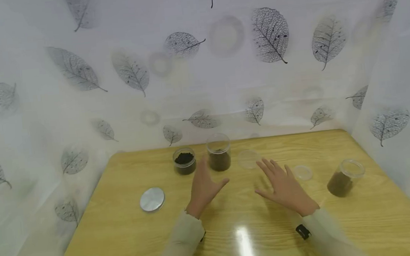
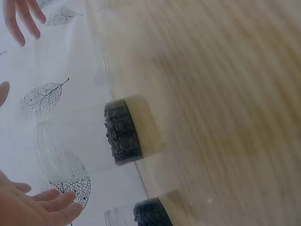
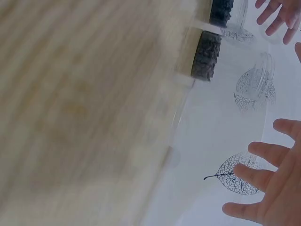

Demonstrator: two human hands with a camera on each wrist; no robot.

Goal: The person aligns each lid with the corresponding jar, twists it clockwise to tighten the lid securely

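Note:
My left hand [image 1: 204, 188] is held above the table with thumb and fingers spread apart, holding nothing. Just beyond it stands a tall clear jar [image 1: 219, 159], partly filled with dark bean-like pieces [image 2: 122, 134] and uncovered at the top. A shorter clear jar [image 1: 184, 165] of dark contents stands to its left. My right hand [image 1: 283, 188] hovers with its fingers fanned out, also without anything in it; the right wrist view shows those straight fingers [image 3: 263, 176]. It is nearest to two flat clear discs, a larger one [image 1: 249, 159] and a smaller one [image 1: 303, 172].
A third clear jar [image 1: 344, 178] with brown contents stands at the table's right side. On the left lies a round silver lid [image 1: 152, 199]. The wooden table [image 1: 128, 251] meets a leaf-patterned white sheet [image 1: 193, 83] at the back and sides.

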